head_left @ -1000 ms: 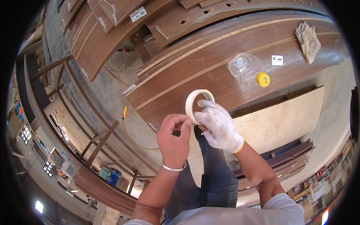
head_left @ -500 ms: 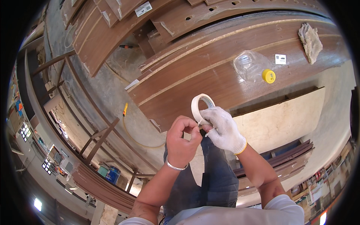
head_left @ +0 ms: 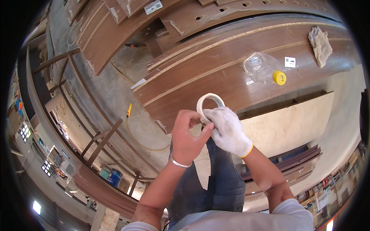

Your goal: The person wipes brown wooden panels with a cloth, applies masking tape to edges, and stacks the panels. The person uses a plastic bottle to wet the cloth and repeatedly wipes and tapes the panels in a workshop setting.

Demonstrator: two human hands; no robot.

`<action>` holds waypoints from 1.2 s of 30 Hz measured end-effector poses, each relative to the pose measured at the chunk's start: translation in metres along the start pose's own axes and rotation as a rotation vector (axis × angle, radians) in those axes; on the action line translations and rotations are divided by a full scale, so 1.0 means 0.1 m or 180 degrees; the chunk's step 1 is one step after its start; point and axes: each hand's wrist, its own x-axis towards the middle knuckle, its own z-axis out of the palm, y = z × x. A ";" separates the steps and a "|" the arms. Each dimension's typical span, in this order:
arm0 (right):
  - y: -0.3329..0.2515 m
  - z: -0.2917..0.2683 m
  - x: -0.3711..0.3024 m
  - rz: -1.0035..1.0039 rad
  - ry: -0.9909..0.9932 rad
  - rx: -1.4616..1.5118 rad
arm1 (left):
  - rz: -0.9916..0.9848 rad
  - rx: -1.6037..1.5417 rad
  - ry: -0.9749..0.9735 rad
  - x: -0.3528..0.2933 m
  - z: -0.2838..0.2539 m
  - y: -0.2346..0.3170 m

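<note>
A narrow roll of off-white masking tape (head_left: pixel 200 105) is held upright in front of me, with its hollow centre showing. My right hand (head_left: pixel 229 129), in a white knit glove with a yellow cuff edge, is closed around the roll's lower right side. My bare left hand (head_left: pixel 187 134) wears a silver bangle (head_left: pixel 180 162) at the wrist. Its fingers curl against the roll's lower left edge, and the thumb reaches across to the gloved fingertips. Whether a loose tape end lies between the fingers is hidden.
Brown wood-look boards (head_left: pixel 208 73) lie stacked ahead, carrying a clear plastic bottle with a yellow cap (head_left: pixel 279 77) and a crumpled rag (head_left: pixel 320 46). A pale board (head_left: pixel 287 123) leans at right. At left are a brown metal frame (head_left: pixel 90 102) and a yellow-handled tool (head_left: pixel 129 110) on the floor.
My left fingers have opened out of their pinch and come closer against the roll. The left thumb has moved right, toward the glove. The gloved hand has turned slightly with the roll.
</note>
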 end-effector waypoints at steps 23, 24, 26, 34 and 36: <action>-0.16 0.15 0.17 0.1011 -0.0629 0.0155 | 0.0645 -0.0201 0.0392 -0.01 -0.09 -0.39; -0.13 0.19 0.17 0.1133 -0.0649 0.0129 | 0.0629 -0.0239 0.0383 0.00 -0.07 -0.44; -0.08 0.29 0.20 0.1364 -0.0765 0.0295 | 0.0675 -0.0218 0.0404 0.00 -0.07 -0.56; -0.12 0.75 0.39 0.1815 -0.1004 0.0859 | 0.1104 -0.0187 0.0620 0.07 -0.32 -1.04; -0.17 0.83 0.46 0.1804 -0.1011 0.0930 | 0.1077 -0.0279 0.0608 0.13 -0.41 -1.11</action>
